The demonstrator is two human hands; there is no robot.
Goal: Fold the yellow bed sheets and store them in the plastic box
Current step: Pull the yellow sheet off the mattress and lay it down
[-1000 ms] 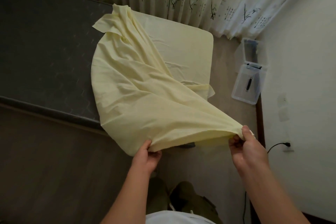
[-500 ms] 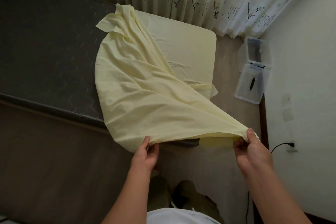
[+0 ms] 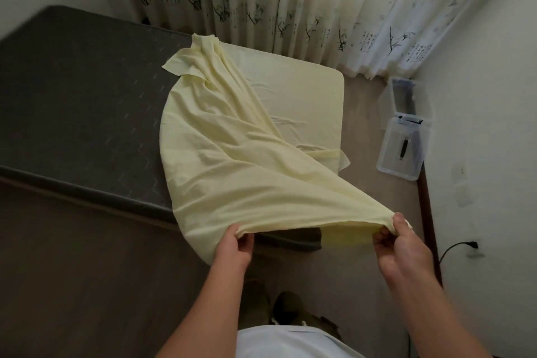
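Pinching yellow sheet [image 3: 232, 160] edge: left hand [image 3: 234, 250], right hand [image 3: 402, 244].

Dark grey mattress [image 3: 72, 102], bamboo-print curtains [image 3: 290, 0] behind, black plug [image 3: 472, 245] in wall socket – rt side

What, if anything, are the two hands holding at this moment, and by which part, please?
Both hold the yellow sheet by its near edge: the left hand pinches it at the left, the right hand at the right end.
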